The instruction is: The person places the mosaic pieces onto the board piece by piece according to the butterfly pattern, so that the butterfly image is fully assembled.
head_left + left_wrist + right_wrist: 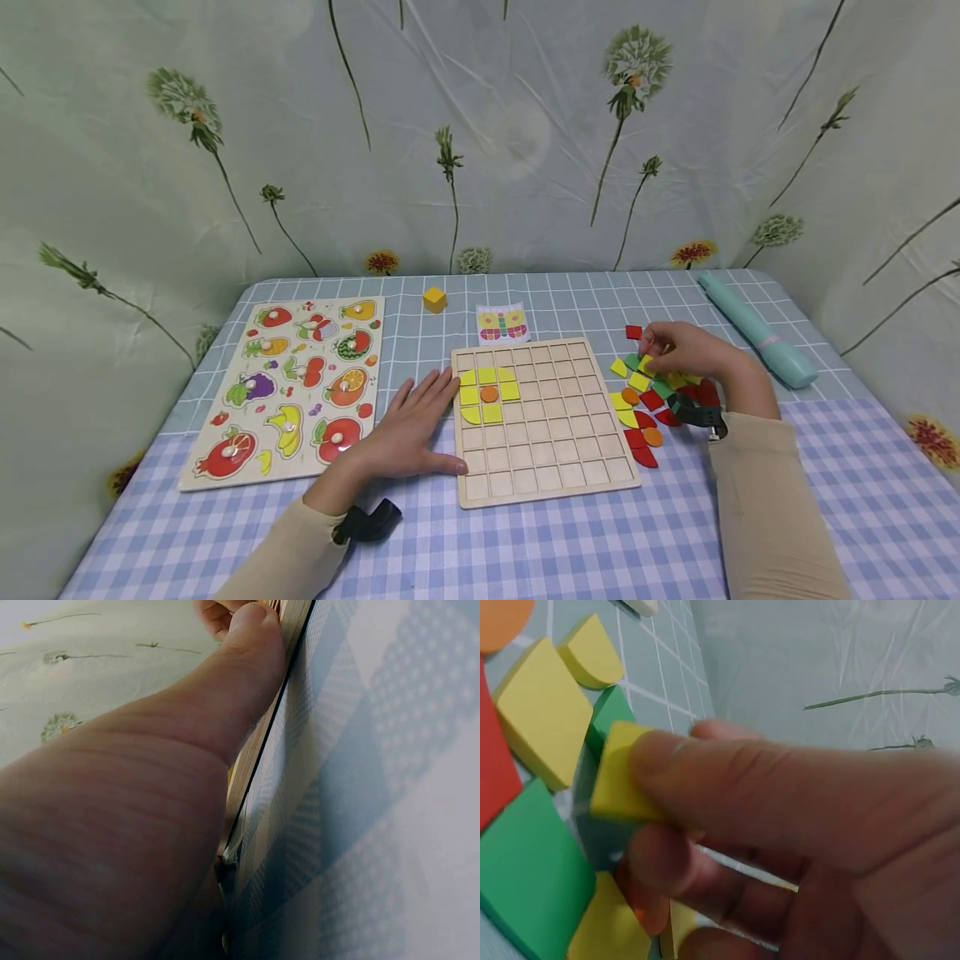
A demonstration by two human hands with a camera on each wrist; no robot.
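Observation:
My left hand (408, 429) lies with straight, spread fingers at the left edge of a wooden grid board (555, 425), its thumb and fingertips touching the rim. Yellow pieces (487, 375) surround an orange disc (489, 394) in the board's upper left. Over the pile of loose pieces, my right hand (686, 350) pinches a yellow piece (619, 772) between thumb and fingers. Below and beside it in the right wrist view lie a green piece (536, 870) and another yellow one (544, 712). The left wrist view has the left thumb (255, 652) against the board's side.
A fruit puzzle board (300, 333) lies at the left. Behind the grid board are a butterfly picture card (502, 323) and a yellow-orange cube (434, 300). A teal rolled object (757, 329) lies at the back right, and red pieces (643, 450) right of the board.

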